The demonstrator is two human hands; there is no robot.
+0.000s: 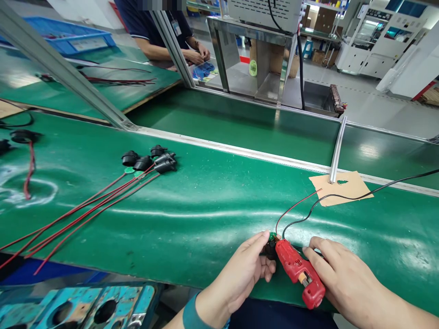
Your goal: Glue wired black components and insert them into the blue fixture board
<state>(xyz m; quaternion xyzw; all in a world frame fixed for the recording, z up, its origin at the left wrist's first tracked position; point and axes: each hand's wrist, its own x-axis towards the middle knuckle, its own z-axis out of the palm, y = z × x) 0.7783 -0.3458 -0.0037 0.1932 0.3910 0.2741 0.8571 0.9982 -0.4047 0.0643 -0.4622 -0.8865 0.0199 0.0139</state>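
My left hand (pixel 245 269) pinches a small black round socket (pixel 270 249) that carries a green circuit board (pixel 272 236); a thin red wire (pixel 291 205) rises from there. My right hand (pixel 346 269) is closed at the side of a red hot glue gun (pixel 298 269), whose handle is mostly hidden by the fingers. The gun's nozzle (pixel 278 238) is right at the green board, but I cannot tell whether it touches. A black cord (pixel 305 219) runs from near the nozzle end off to the right.
On the green bench (pixel 206 219), several black sockets (pixel 144 162) with long red wires lie to the left. Brown cardboard (pixel 343 194) sits under a metal bar (pixel 338 151). A teal fixture (pixel 78 306) is at lower left. Across the bench, another person's hands (pixel 197 55) are working.
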